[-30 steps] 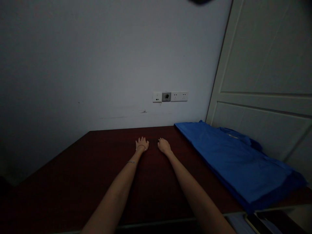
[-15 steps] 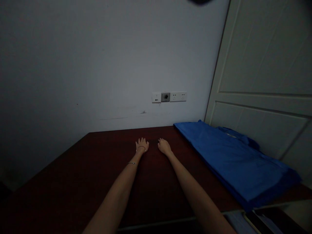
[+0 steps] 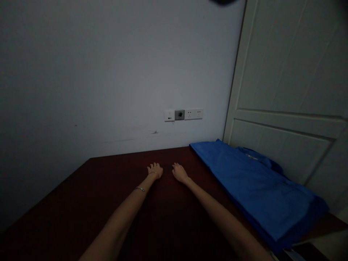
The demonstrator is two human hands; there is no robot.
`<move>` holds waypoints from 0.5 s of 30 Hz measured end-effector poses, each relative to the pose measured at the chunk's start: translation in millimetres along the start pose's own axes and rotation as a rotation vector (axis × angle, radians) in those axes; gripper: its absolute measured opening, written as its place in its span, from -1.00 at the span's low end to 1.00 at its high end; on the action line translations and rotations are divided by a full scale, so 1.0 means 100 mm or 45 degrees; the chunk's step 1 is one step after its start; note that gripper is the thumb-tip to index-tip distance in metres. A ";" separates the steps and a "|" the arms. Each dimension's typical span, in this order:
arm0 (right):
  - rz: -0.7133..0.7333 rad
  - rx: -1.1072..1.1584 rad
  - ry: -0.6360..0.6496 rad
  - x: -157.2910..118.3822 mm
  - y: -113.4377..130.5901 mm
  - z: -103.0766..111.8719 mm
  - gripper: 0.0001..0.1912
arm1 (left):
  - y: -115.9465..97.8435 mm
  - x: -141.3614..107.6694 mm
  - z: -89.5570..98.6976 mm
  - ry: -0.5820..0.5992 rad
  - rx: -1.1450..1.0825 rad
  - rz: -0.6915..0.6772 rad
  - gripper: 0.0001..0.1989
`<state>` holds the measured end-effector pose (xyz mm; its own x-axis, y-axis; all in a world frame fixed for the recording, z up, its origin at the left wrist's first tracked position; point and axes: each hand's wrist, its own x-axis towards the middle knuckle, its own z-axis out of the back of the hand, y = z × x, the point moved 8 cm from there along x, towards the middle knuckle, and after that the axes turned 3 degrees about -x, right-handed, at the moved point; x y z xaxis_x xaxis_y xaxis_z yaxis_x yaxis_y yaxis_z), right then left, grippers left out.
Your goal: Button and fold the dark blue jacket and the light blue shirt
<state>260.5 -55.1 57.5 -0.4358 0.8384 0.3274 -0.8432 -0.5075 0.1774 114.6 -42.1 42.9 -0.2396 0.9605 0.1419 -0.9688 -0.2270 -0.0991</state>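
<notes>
My left hand [image 3: 155, 170] rests on the dark red-brown tabletop [image 3: 114, 181] with its fingers spread, holding nothing. A thin bracelet [image 3: 140, 189] circles the left forearm, and a thin band [image 3: 154, 173] shows at the wrist. Just to the right, a short gap away, my right hand [image 3: 179, 172] is on the same surface with its fingers curled in. Whatever those fingers may hold is too small and dark to make out. The folded blue cloth [image 3: 250, 185], perhaps a garment, lies to the right, apart from both hands.
A pale wall [image 3: 122, 72] stands behind the table, with a row of sockets [image 3: 193, 114] low on it. At right is a panelled whitish door [image 3: 285, 90] behind the cloth. Some dark items [image 3: 307, 250] sit below the table's front right edge.
The view has tilted up and turned slightly right, so table, cloth and hands appear lower and further left. Both hands keep nearly the same pose on the tabletop.
</notes>
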 end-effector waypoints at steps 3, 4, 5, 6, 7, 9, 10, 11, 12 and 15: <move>0.117 0.040 0.090 -0.09 -0.07 0.19 -0.51 | -0.07 0.17 0.17 0.107 0.043 0.000 -0.58; 0.159 0.038 0.110 -0.16 -0.11 0.29 -0.47 | -0.11 0.25 0.23 0.126 0.050 -0.015 -0.59; 0.216 0.017 0.131 -0.25 -0.14 0.40 -0.44 | -0.16 0.33 0.31 0.126 0.058 -0.049 -0.60; 0.256 -0.021 0.148 -0.37 -0.19 0.51 -0.41 | -0.24 0.42 0.38 0.112 0.067 -0.105 -0.60; 0.234 -0.068 0.165 -0.51 -0.28 0.61 -0.39 | -0.33 0.50 0.45 0.096 0.078 -0.172 -0.59; 0.149 -0.152 0.190 -0.81 -0.50 0.81 -0.35 | -0.55 0.65 0.56 0.063 0.098 -0.330 -0.56; 0.095 -0.199 0.201 -0.98 -0.61 0.90 -0.34 | -0.67 0.72 0.59 0.049 0.106 -0.410 -0.55; 0.040 -0.241 0.216 -1.14 -0.72 0.97 -0.33 | -0.80 0.78 0.62 0.036 0.110 -0.484 -0.53; -0.024 -0.275 0.235 -1.30 -0.84 1.02 -0.32 | -0.94 0.84 0.64 0.022 0.114 -0.562 -0.51; -0.154 -0.340 0.249 -1.74 -1.16 1.12 -0.26 | -1.39 1.01 0.64 -0.042 0.158 -0.811 -0.43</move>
<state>469.1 -164.4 83.9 -0.3579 0.9247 0.1300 -0.9337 -0.3539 -0.0536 221.1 75.8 134.5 0.3847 0.9080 0.1659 -0.9214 0.3669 0.1284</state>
